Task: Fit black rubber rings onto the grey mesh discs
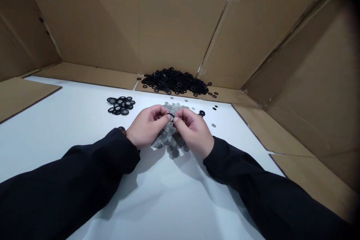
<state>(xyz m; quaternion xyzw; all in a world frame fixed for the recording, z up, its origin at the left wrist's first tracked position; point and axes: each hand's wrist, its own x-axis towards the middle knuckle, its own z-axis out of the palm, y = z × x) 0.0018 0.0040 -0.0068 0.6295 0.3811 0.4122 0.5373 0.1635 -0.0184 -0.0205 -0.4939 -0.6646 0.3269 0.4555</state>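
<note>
Both hands meet over the white table (pixel 180 202), pinching one small black ring (pixel 171 115) between thumbs and fingers. My left hand (pixel 148 125) is closed on the ring's left side, my right hand (pixel 195 129) on its right side. Whether a disc sits inside the ring is hard to tell. Under and around the hands lies a pile of thin grey discs (pixel 169 139), partly hidden by them. To the left is a group of black rings with grey centres (pixel 120 105). A large heap of black rings (pixel 174 81) stands behind the hands.
Cardboard walls (pixel 180 18) enclose the table at the back and sides, with cardboard strips (pixel 92 77) along its edges. Some loose black rings (pixel 201 113) and a grey disc (pixel 213 125) lie right of my right hand.
</note>
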